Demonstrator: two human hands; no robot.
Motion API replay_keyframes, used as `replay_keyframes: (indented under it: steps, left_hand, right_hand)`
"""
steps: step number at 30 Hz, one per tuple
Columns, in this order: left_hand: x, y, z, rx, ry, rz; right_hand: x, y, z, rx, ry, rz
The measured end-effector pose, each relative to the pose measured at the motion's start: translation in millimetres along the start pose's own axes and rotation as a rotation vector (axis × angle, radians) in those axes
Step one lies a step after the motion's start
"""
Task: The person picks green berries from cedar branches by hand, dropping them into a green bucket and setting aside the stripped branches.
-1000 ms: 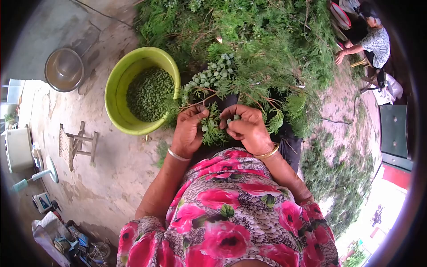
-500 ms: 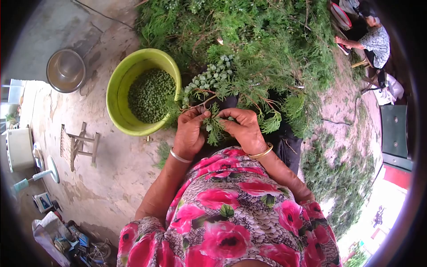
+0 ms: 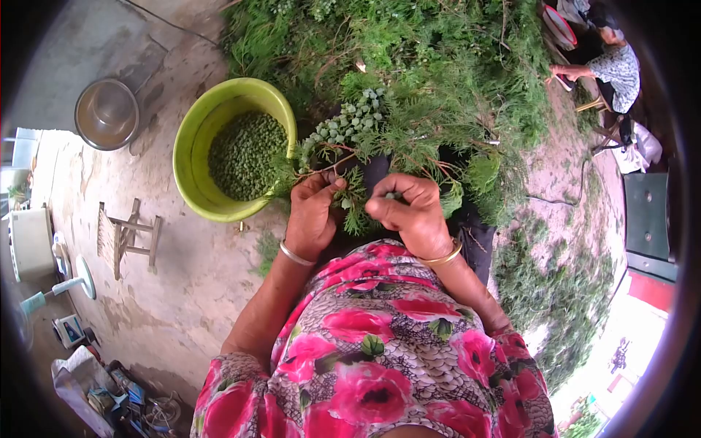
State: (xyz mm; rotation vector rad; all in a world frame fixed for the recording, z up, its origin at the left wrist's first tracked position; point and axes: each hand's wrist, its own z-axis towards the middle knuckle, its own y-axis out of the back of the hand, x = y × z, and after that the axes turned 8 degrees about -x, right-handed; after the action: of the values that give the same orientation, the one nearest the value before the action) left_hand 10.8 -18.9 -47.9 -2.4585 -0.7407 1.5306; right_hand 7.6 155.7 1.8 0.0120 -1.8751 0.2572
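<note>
A leafy green branch [image 3: 353, 191] lies over my lap, its twig pinched in my left hand [image 3: 312, 212]. Just right of it, my right hand [image 3: 412, 213] is closed, with a small green cone [image 3: 394, 196] showing between thumb and fingers. Beyond both hands a cluster of pale green cones [image 3: 354, 120] hangs on the branches. The yellow-green bucket [image 3: 188, 179] stands to the left of my left hand, with many green cones [image 3: 248, 155] inside.
A large pile of cut branches [image 3: 438, 58] spreads ahead. On the left are a metal basin [image 3: 106, 114] and a small folding stool [image 3: 128, 239]. Another person [image 3: 615, 73] sits at the upper right. Loose greenery [image 3: 548, 299] covers ground at the right.
My right hand has pulled away from the sprig to the right, its fingers now curled in round a small cone. My left hand stays nearly in place on the twig.
</note>
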Motion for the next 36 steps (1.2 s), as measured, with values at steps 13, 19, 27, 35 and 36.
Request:
replay_keyframes:
  steps: [13, 19, 27, 35, 36]
  left_hand:
    - [5.0, -2.4, -6.2, 0.03, -0.601, 0.599]
    - [-0.6, -6.5, -8.0, -0.121, -0.074, 0.118]
    - [-0.9, -6.5, -8.8, -0.066, 0.069, -0.05]
    - [5.9, -1.5, -2.8, -0.007, 0.042, -0.11]
    - [5.8, -2.2, -2.8, -0.003, 0.055, -0.15]
  right_hand:
    - [-25.3, -19.1, 8.0, -0.086, 0.528, -0.581]
    - [2.3, -6.4, -8.3, 0.137, 0.042, -0.013]
    - [-22.0, 13.2, 17.1, -0.082, -0.304, 0.539]
    - [-39.9, 5.6, 43.6, -0.365, -0.124, 0.418]
    - [-41.6, 5.9, 46.3, -0.369, -0.112, 0.448]
